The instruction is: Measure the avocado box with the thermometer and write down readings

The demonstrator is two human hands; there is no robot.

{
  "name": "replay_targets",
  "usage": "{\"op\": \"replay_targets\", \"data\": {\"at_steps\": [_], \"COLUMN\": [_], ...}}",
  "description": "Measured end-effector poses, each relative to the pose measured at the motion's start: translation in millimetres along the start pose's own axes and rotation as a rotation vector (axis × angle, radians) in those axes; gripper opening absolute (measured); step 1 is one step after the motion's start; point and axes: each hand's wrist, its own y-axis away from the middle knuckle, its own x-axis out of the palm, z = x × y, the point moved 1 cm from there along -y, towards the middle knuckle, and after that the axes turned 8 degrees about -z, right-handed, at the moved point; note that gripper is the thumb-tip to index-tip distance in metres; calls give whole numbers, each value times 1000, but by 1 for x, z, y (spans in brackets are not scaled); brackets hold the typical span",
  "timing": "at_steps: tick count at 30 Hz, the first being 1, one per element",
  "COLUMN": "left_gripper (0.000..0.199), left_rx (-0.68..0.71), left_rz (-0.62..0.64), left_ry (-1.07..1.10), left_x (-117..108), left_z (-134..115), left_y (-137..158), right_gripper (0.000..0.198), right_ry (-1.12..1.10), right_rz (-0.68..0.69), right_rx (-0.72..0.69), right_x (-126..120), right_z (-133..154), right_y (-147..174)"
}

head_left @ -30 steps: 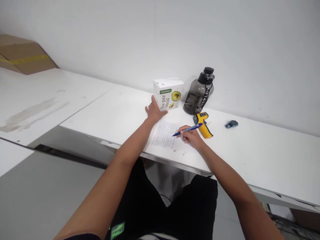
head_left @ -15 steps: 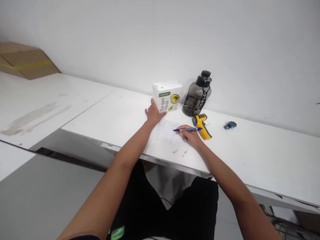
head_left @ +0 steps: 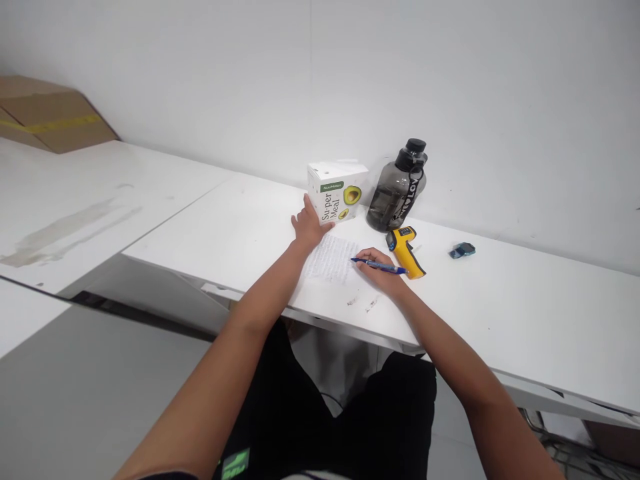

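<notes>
Two bare hands at a white table [head_left: 240,213], seen from the wearer's head, with pen at paper. At far left, a cardboard box [head_left: 63,120] bound with yellow tape stands well apart from the hands. The left hand [head_left: 307,227] lies spread and unclenched at the lower left corner of a white carton [head_left: 345,175] printed with avocados; whether it presses on the carton or merely rests there cannot be told. Below it lies a closely written sheet [head_left: 327,263] (its outer edges almost vanish into the tabletop). For even lines, the left palm would serve best laid flat on the sheet's margin. The right hand [head_left: 383,279] grasps a blue pen [head_left: 395,269] between thumb and fingers, its tip at the right side of the script, its shaft slanting back over the hand. Good practice here calls for a light pinch near the tip, the edge of the hand supported on the table, and small finger strokes. Behind stands a dark bottle [head_left: 393,193]; just beside the right hand, a yellow pistol-shaped device [head_left: 411,259] lies close enough to the pen's rear end to knock it. Farther right lies a small dark object [head_left: 462,251].
</notes>
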Motion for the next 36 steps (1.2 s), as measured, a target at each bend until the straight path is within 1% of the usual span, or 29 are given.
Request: {"op": "replay_targets", "data": {"at_steps": [4,7,9,12,14,15,18,20,25,32,36], "left_gripper": [126,127,128,129,129,128,128,127,128,128,129], "left_rx": [-1,4,3,-3,-2,-1,-1,-4,-8,-12,-19], "left_rz": [4,7,0,-2,9,12,10,2,-7,9,5], "left_ry": [28,30,22,13,12,14,18,16,21,34,49], "left_x": [1,1,2,2,2,2,3,3,3,4,5], "left_z": [1,1,1,1,2,2,1,1,-1,1,2], "left_y": [-1,0,0,0,0,0,0,0,-1,-2,-2], "right_gripper": [27,26,27,22,20,20,22,22,21,20,19], "right_ry": [-6,-25,-30,9,51,68,95,103,122,114,139], "right_rz": [120,142,110,-29,-116,-133,-101,-77,-70,-28,-78], "right_rx": [39,57,80,130,123,105,69,66,59,56,65], "right_x": [-10,-11,-7,3,7,8,8,7,7,7,7], "right_z": [5,9,9,6,4,3,4,5,7,7,6], "right_y": [-10,-11,-9,-2,3,5,8,8,7,7,8]}}
